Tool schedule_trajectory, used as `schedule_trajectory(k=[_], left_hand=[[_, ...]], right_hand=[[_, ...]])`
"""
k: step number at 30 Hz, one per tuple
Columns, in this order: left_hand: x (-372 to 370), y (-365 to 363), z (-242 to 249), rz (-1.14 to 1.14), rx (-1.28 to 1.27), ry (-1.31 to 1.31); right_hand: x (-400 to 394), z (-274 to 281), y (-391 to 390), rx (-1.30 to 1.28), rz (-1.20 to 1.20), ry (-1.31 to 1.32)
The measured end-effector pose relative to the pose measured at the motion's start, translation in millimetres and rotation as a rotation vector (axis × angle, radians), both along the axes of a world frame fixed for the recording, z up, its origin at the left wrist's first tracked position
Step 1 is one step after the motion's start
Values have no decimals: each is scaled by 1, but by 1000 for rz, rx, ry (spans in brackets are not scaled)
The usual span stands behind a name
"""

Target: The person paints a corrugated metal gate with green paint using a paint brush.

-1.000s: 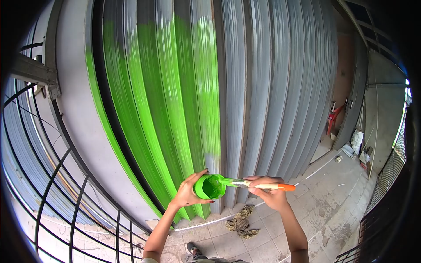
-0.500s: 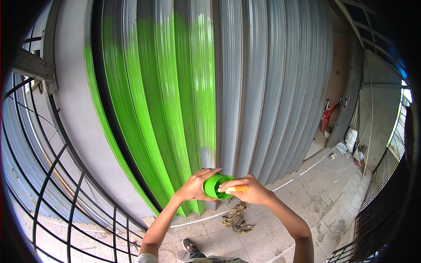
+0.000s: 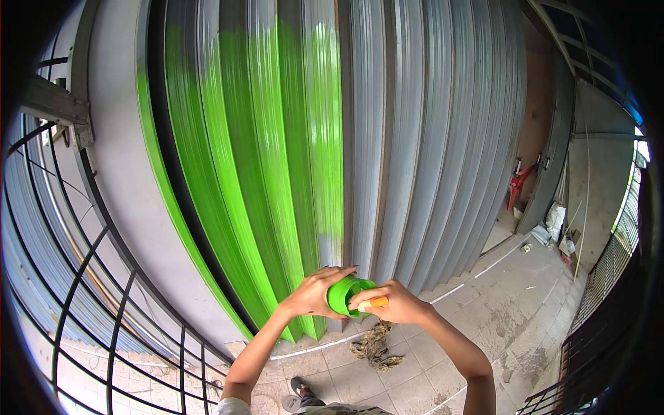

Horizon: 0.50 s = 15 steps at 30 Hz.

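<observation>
My left hand (image 3: pixel 309 296) is wrapped round a green paint pot (image 3: pixel 338 296), its open mouth tilted toward me and to the right. In my right hand (image 3: pixel 399 305) is a paintbrush (image 3: pixel 377 302) with an orange-tipped handle. The brush end points into the pot's mouth; its bristles are hidden inside. Behind the pot stands a corrugated metal folding shutter (image 3: pixel 415 138). Bright green paint (image 3: pixel 242 145) covers much of its left panels, with ragged upper edges, while the right panels are bare grey.
A crumpled, stained rag (image 3: pixel 375 346) lies on the tiled floor (image 3: pixel 443 353) below my hands. Black metal bars (image 3: pixel 111 332) stand at the left. A doorway with a red object (image 3: pixel 520 183) is at the right, with bags and clutter (image 3: pixel 555 221) beside it.
The view has shifted slightly, and the pot sits a little further right in the picture. My right hand still holds the brush in the pot, at a slightly different angle.
</observation>
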State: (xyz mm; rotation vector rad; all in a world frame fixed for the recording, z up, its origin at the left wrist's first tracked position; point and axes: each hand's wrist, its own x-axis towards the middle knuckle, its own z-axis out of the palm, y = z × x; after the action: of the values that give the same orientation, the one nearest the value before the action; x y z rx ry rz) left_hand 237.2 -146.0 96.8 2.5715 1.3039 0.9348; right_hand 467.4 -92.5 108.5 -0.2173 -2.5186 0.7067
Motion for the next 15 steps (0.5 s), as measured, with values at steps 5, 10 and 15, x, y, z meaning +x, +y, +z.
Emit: schedule_trajectory(k=[5,10,15], left_hand=[[-1,1,-7,12,-63,2],[-1,-3,-6,16,-99,-17],[-5,-1,-8,21,-17,-23]], right_hand=[[-5,-4,-1,-2,48,92],[-2,-2,0,-76,32,-2],[1,2,3,-253,-3,131]])
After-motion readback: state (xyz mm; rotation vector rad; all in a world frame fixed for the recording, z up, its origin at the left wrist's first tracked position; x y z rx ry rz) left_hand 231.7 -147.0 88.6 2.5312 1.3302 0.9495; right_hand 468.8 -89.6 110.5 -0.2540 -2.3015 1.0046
